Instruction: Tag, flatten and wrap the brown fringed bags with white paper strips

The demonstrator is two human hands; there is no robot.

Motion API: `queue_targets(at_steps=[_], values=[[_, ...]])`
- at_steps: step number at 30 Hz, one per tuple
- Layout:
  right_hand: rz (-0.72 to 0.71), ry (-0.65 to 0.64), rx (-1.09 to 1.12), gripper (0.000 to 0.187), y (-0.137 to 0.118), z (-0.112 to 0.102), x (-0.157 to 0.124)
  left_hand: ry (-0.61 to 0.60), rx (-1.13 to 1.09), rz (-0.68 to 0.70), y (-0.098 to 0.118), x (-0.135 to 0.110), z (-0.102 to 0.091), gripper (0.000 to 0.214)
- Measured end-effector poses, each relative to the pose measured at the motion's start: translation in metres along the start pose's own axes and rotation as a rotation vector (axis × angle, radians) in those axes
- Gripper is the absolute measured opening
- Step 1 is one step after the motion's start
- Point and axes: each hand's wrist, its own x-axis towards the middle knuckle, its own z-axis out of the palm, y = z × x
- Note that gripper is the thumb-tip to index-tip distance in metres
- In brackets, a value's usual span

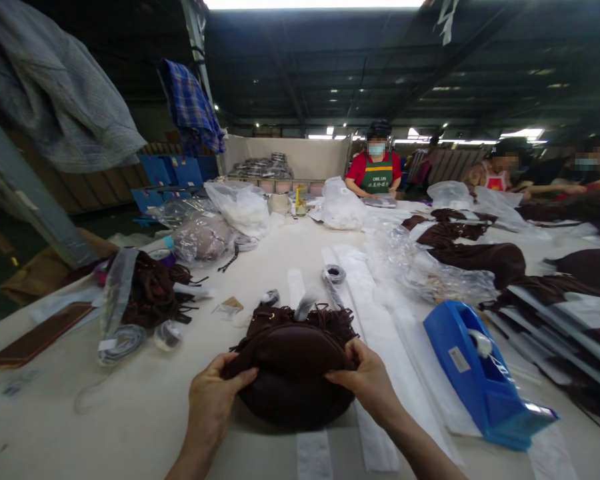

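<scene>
A dim workshop with a dark roof and strip lights holds a long pale table (130, 400), and people in aprons work at its far end. Near the front edge lies a dark brown fringed bag (293, 373), gripped from both sides. The left hand (215, 393) grasps the bag's left edge, fingers curled over the top and thumb pressed on the front. The right hand (365, 377) grasps the right edge the same way, fingers tucked into the fringe. The bag rests on the table between the two hands, its fringe pointing away from the person.

Just right of the right hand stands a blue tape dispenser (480, 373) on strips of white paper (375, 320). Beyond the right hand, crumpled clear plastic (415, 267) lies near stacks of brown bags (480, 257). Further right of it are flat packed bags in sleeves (570, 320). Left of the left hand, well apart, sits another fringed brown bundle (153, 293) with a clear sleeve (115, 287) draped over it, and a flat brown piece (40, 333) lies further left. Beyond both hands, a small roll of tape (334, 273) lies on the table. A plaid cloth (190, 107) hangs from a post above.
</scene>
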Motion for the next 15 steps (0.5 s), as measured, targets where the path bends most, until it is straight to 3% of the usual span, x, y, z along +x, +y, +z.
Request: queue_targets(at_steps=[3,9,15], values=[[-0.039,0.015,-0.111,0.039,0.003,-0.002,0.006,-0.031,0.025,0.021,-0.007,0.005,0.0,0.038],[0.021,-0.013,-0.1,0.042,0.011,-0.008,0.014,-0.109,-0.145,-0.004,-0.017,-0.005,0.006,0.038],[0.132,-0.019,0.124,0.039,0.01,-0.012,0.013,-0.198,-0.385,-0.078,-0.004,-0.019,0.012,0.049]])
